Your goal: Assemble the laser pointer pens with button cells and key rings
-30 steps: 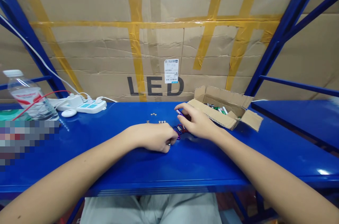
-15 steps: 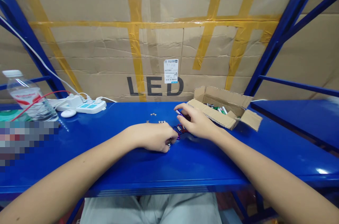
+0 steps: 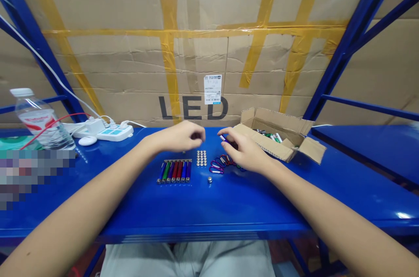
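My left hand (image 3: pixel 190 135) hovers over the back of the blue table with its fingers curled in. What it may hold is hidden. Between the thumb and fingers of my right hand (image 3: pixel 244 149) is a small purple tube (image 3: pixel 224 138) with pale marking. Below my left hand lies a row of coloured metal tubes (image 3: pixel 174 171) in blue, green, red and purple. A block of round silver caps (image 3: pixel 201 158) sits to their right. One silver piece (image 3: pixel 210 179) stands apart, nearer me. Coloured carabiners (image 3: pixel 216 166) lie below my right hand.
An open cardboard box (image 3: pixel 278 135) with more tubes stands at the back right. At left are a water bottle (image 3: pixel 41 120), a power strip (image 3: pixel 111 132) with cables and a white oval object (image 3: pixel 87 141). A large carton (image 3: pixel 131 72) walls off the table's back.
My left hand has lifted away from the silver piece near the carabiners and moved back and left, uncovering the tubes and caps. My right hand stays in nearly the same place with the tube.
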`<state>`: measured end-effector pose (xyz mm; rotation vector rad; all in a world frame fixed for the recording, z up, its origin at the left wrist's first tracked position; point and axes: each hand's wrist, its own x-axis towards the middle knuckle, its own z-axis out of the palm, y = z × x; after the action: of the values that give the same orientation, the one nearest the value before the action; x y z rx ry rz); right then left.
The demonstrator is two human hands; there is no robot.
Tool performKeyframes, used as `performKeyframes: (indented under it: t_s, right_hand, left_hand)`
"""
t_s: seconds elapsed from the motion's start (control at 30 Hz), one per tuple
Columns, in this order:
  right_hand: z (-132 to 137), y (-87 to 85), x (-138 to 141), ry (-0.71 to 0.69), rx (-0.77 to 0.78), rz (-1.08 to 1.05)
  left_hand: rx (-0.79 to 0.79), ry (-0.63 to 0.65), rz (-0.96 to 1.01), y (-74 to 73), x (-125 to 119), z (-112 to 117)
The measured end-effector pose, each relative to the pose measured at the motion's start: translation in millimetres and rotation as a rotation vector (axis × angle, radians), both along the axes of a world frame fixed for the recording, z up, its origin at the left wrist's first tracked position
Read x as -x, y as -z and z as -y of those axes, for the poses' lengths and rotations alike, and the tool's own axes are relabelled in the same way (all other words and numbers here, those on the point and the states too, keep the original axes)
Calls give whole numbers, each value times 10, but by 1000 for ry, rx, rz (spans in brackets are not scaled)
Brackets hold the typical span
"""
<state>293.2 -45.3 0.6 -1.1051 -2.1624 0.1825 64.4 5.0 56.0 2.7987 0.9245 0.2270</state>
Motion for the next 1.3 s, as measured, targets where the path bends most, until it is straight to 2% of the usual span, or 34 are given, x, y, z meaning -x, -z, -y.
performKeyframes:
  t_s: [0.1,0.2,0.3,0.47,0.7,0.83,0.97,1.07,1.17,1.3]
  right_hand:
    - [-28,24,-8,28,25,-46]
    - [-68,52,-9,23,77,-120]
    - [-111,67,-2,-22,124,-253]
    - [-157,6,56,-51,192,-492]
    - [-228,-175,291,-108,96,-498]
    - [-288,-112,410,-106,94,-444]
    - [-299,-9,365,-85,107,-371]
    - [-299,22,244,-66,92,-351]
    - [-318,36,152,-36,82,-360]
    - [-328,71,153,-2,67,-303]
  left_hand:
    - [-157,-168,10,140,179,-388]
    - [-60,-219,-57,349,323,-664]
    - [29,-256,-59,505,391,-787]
    - [57,-275,-8,615,374,-835]
    - [41,-279,29,644,319,-836]
    - [56,-331,11,620,276,-782]
    - [36,-369,-1,596,245,-740]
    - [-8,-323,13,604,235,-746]
    - [-26,-215,48,633,219,-783]
    - [-58,-103,12,672,185,-849]
